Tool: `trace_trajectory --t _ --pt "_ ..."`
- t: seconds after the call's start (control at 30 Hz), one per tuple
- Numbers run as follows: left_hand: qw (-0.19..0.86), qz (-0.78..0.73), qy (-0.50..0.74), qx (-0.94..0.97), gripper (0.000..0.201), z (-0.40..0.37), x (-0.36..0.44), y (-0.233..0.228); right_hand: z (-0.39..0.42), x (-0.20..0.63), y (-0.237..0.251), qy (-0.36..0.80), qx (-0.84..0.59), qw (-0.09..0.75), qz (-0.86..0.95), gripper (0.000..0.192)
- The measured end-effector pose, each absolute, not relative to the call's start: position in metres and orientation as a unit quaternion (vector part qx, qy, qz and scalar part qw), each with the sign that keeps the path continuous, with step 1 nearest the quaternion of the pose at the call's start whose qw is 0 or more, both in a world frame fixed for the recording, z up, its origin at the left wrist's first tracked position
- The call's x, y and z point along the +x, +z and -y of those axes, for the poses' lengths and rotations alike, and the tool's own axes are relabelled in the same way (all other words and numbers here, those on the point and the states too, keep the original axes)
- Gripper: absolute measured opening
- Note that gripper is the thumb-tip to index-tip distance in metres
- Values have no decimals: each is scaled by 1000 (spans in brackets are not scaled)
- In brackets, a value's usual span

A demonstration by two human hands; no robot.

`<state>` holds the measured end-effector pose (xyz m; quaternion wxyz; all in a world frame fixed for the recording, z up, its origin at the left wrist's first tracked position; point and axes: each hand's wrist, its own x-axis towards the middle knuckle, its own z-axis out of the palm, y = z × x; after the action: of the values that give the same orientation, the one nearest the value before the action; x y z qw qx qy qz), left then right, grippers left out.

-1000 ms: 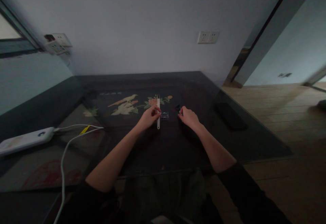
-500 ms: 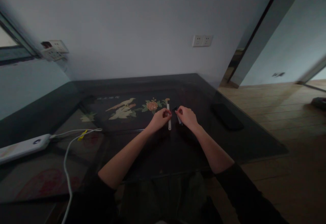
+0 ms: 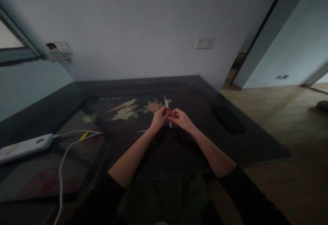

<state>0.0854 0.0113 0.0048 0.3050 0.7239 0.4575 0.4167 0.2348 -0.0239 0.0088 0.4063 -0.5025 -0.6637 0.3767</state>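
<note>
Over the dark table, my left hand (image 3: 160, 118) is closed in a pinch round a slim white stick (image 3: 166, 101). The stick stands out beyond the fingers, with a small dark part at its far end. Its lower end shows beneath the fingertips. My right hand (image 3: 181, 119) meets it from the right, fingers pinched together against the stick's lower half. Whatever those fingers hold is mostly hidden, and the dim light blurs the detail.
A black phone-like slab (image 3: 229, 118) lies on the dark table (image 3: 194, 162) to the right. At left are a white power strip (image 3: 27, 147) and its white cable (image 3: 61, 177) with a yellow tag. The wall with sockets (image 3: 205, 43) rises behind the table.
My right hand has moved left, bringing its narrow dark-ended piece to the stick, and the hands now meet. The stick's far end looks changed, showing a dark part, and leans slightly left.
</note>
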Motion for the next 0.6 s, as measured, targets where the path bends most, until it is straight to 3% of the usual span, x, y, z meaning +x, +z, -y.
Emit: trace_trajectory --t 0.17,0.47,0.6 --pt "305 -458 410 728 7 -11 83 8 27 233 9 290 -496 392 718 26" --pt "302 -423 378 766 11 -12 82 6 32 231 12 261 -531 350 726 16" --pt "246 -449 387 767 19 -14 73 7 33 231 15 194 -599 286 723 8"
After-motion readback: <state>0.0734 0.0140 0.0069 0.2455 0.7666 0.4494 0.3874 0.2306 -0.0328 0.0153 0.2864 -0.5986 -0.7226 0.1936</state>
